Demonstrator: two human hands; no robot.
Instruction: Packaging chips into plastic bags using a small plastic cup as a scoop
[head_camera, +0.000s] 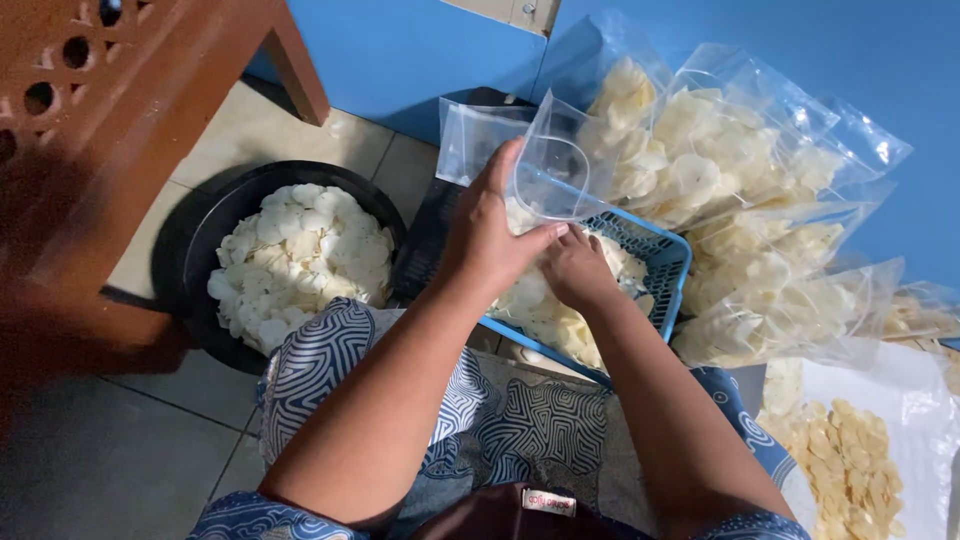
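Pale tiled floor, blue wall behind, reddish-brown wooden furniture at left, dim light.

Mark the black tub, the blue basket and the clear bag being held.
black tub (190, 245), head view, bare left rim
blue basket (668, 262), head view, right wall
clear bag (560, 165), head view, middle

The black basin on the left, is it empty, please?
No, the black basin is heaped with pale white chips.

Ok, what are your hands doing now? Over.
Left hand holds an open clear bag. Right hand down in the blue basket of chips. Nothing blocking.
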